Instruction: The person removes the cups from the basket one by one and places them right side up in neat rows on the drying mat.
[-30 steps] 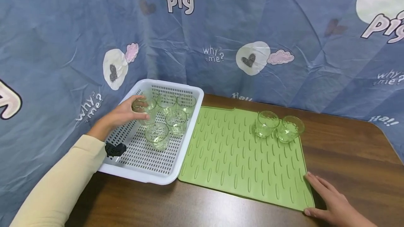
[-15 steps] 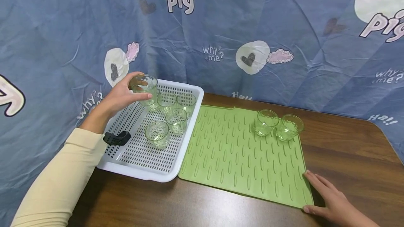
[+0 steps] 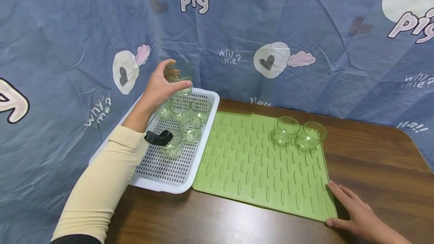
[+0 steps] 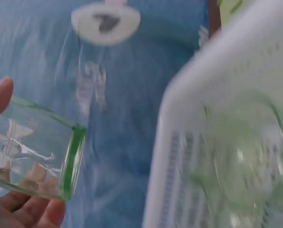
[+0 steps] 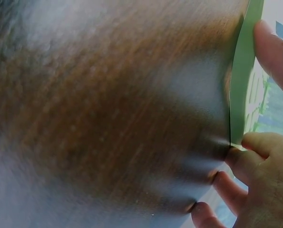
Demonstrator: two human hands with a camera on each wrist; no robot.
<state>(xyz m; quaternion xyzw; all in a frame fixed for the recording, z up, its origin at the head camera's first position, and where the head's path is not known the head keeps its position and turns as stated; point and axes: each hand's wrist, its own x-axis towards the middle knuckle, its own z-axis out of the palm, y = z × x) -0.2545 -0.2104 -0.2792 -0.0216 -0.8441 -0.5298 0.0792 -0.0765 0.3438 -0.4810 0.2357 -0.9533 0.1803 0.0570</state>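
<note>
Five glasses (image 3: 190,128) stood in basket (image 3: 162,186) on desk (image 3: 217,217). Near basket's back edge, left hand (image 3: 161,87) held sixth glass (image 3: 184,73), thumb and fingers curled round it. Two others (image 3: 286,130) stood near back right corner of mat (image 3: 254,165). Right hand (image 3: 359,214) touched mat's right edge, thumb spread from fingers.

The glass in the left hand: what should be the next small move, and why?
Probably carry the glass rightward over the green mat. The left hand holds it apart from the other glasses in the white basket, and two similar glasses stand on the mat, whose edge the right hand touches.
</note>
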